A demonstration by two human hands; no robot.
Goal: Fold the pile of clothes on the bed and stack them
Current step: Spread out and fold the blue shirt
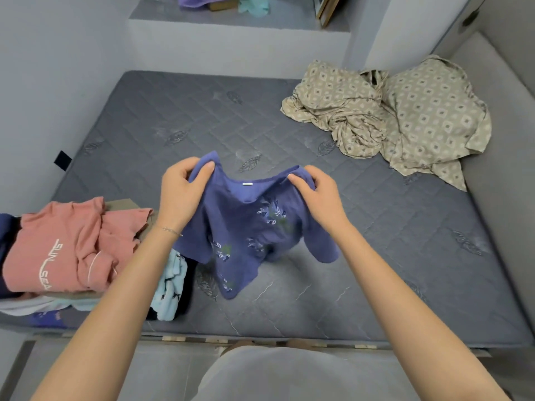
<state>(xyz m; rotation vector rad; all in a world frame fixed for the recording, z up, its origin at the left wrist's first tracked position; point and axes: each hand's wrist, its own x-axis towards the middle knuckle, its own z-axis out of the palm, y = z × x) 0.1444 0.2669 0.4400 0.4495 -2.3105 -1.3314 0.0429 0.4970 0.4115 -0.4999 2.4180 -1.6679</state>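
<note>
**Blue T-shirt (246, 227) held at both shoulders, centre of frame**

Position of the garment: the blue T-shirt, printed with small leaf motifs, hangs in the centre of the frame above the grey quilted mattress (202, 117). Its neck opening faces up, with a small white label at the collar. The short sleeves and body droop downward. Whether the hem touches the mattress cannot be told.

Left hand (181, 188): thumb and curled fingers pinch the shirt's shoulder on the left side of the frame, with fabric bunched over the fingers. A thin bracelet (172, 231) sits on the wrist.

Right hand (314, 195): thumb and curled fingers pinch the opposite shoulder in the same manner.

Remaining items: the pile of clothes (86, 267) lies at the lower left of the frame on the mattress edge. A crumpled pink top (63, 250) with white lettering is uppermost, and a light blue garment (170, 287) lies at the pile's right side, partly behind the left forearm. A rumpled beige bedsheet (390, 117) with a diamond pattern lies at the upper right, well apart from the shirt.
</note>
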